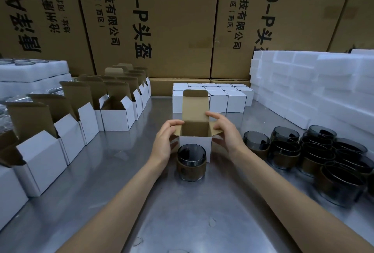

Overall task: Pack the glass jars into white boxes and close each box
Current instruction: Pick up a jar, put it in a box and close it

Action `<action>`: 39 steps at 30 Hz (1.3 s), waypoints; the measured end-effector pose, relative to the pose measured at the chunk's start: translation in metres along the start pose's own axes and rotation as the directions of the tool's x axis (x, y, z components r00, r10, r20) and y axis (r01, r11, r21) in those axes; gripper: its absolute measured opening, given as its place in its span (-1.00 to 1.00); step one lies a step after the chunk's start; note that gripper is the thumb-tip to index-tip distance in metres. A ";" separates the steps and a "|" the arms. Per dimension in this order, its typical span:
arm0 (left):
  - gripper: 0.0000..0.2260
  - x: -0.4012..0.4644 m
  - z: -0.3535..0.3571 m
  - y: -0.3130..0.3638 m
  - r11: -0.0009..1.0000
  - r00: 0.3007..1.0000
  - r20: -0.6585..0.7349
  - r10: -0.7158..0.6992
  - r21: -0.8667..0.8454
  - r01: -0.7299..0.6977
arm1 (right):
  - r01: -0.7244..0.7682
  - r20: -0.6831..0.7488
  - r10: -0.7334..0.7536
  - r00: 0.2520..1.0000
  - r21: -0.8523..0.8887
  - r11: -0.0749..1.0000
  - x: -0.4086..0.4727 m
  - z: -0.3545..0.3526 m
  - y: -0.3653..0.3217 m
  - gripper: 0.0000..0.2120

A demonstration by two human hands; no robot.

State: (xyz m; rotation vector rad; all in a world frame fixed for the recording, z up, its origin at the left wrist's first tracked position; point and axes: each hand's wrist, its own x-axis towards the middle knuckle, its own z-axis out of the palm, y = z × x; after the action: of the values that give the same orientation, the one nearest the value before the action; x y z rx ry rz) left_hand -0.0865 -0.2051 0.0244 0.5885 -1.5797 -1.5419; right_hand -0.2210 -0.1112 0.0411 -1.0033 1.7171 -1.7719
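A smoky glass jar (191, 161) (brown-banded) stands upright just before an open white box (195, 142), lid flap raised

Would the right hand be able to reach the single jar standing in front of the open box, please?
Probably yes. The jar stands alone, just near of the open box, with bare table around it. The right hand is beside the box, its fingers busy on the flaps.

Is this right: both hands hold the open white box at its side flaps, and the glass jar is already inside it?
Not quite. The head view shows the left hand and right hand holding the open white box at its side flaps, but the glass jar is not inside it. It stands on the metal table just in front of the box, which looks empty.
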 end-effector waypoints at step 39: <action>-0.80 0.001 -0.003 -0.002 0.992 0.988 0.093 0.121 0.018 -0.123 | 0.483 0.573 -0.050 0.818 -0.638 0.599 -0.043 0.000 -0.097 -0.89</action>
State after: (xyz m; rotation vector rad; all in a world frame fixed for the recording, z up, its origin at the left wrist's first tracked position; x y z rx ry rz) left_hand -0.0853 -0.2080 0.0222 0.4308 -1.6736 -1.4784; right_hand -0.1797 -0.0684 0.1285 -1.9895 2.0260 -0.6846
